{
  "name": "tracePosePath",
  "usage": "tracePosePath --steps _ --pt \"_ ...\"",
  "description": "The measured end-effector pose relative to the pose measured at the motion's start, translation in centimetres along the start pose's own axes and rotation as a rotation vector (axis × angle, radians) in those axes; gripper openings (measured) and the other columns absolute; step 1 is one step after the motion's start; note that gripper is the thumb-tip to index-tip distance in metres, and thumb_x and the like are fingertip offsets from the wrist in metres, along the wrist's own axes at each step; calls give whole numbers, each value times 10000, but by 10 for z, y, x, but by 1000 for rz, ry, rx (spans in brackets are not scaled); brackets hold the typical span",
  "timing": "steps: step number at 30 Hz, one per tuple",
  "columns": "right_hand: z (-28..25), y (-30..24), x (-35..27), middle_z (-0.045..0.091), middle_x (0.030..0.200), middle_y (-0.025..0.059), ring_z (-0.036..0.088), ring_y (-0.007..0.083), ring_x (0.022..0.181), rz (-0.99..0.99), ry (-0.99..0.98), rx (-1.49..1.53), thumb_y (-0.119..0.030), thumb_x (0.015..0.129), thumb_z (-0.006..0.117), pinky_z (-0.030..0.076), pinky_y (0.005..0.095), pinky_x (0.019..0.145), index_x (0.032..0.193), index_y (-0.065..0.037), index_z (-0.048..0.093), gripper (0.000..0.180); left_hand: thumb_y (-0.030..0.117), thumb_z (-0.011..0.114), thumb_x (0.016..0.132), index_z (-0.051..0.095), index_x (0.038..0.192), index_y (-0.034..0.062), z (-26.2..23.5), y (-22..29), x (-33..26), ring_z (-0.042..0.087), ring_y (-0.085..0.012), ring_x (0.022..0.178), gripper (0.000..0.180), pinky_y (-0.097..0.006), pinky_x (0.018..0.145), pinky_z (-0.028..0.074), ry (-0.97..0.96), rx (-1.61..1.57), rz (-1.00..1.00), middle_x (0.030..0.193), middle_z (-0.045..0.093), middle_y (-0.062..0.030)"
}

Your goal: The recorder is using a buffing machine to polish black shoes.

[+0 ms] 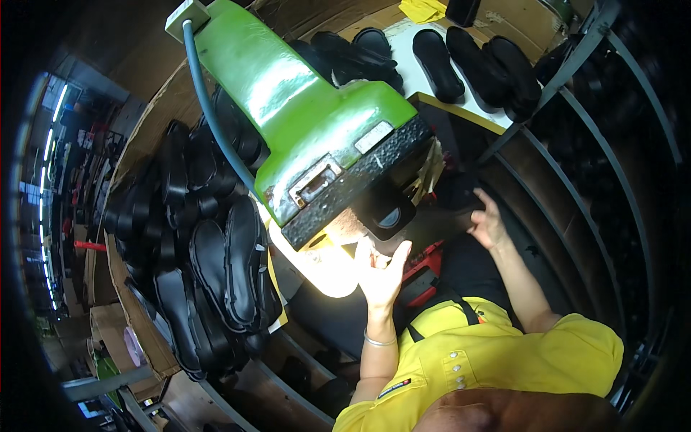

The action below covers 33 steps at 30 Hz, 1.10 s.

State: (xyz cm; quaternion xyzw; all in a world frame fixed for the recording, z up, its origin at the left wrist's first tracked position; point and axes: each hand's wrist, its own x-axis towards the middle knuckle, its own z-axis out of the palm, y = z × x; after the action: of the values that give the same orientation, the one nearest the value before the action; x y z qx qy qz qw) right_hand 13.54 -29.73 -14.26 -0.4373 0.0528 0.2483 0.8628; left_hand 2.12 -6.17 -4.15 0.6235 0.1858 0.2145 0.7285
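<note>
My left hand (380, 277) is raised under the head of a green machine (317, 122), in bright lamp light. Its thumb stands up, and the fingers curl at the near end of a dark, blurred piece (439, 225), whose kind I cannot make out. To the right, my right hand (491, 225) is held with its fingers apart, by the far end of that piece. Motion blur hides whether those fingertips touch it. A black part with a round opening (389, 217) sits below the machine's head, just above my left hand.
Many black shoe soles (227, 266) fill a cardboard box (137, 309) at my left. Several more soles (437, 65) lie on a white board (471, 108) at the far right. Metal rack bars (597, 137) curve along the right. A blue cable (205, 108) runs down the machine's left side.
</note>
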Motion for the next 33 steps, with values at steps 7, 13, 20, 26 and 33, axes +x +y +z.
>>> tracePosePath --steps 7,13,20,26,33 --pt "63 -99 40 630 969 50 591 62 657 -276 -8 -395 -111 667 754 391 149 388 1271 5 498 666 34 775 768 624 1054 -30 -5 -14 13 589 -135 869 329 -277 800 477 110 349 192 936 648 -84" --pt "117 -123 43 595 1095 73 556 35 716 -331 -147 -541 -70 619 797 354 134 425 1217 18 542 656 47 777 747 626 1004 -24 -42 -28 16 570 -145 851 307 -285 807 454 137 241 258 931 636 -74" --pt "142 -118 25 614 1084 90 588 79 818 -364 -222 -641 -60 621 820 449 172 585 1204 32 530 658 -3 770 733 568 1062 -8 -51 -1 2 557 -158 894 386 -290 841 453 108 -266 16 949 586 -56" --pt "161 -96 20 621 1047 82 600 144 974 -335 -336 -566 -72 643 841 473 280 881 1178 34 523 631 -67 703 759 558 1167 -38 -73 7 -7 581 -171 948 434 -283 817 478 150 -300 93 1044 596 -79" --pt "175 -66 11 608 1036 64 583 131 983 -379 -441 -593 48 620 839 474 290 875 1163 18 505 638 -16 756 734 568 1039 -37 -123 14 -22 626 -178 877 359 -301 825 497 94 -36 -25 979 651 -107"
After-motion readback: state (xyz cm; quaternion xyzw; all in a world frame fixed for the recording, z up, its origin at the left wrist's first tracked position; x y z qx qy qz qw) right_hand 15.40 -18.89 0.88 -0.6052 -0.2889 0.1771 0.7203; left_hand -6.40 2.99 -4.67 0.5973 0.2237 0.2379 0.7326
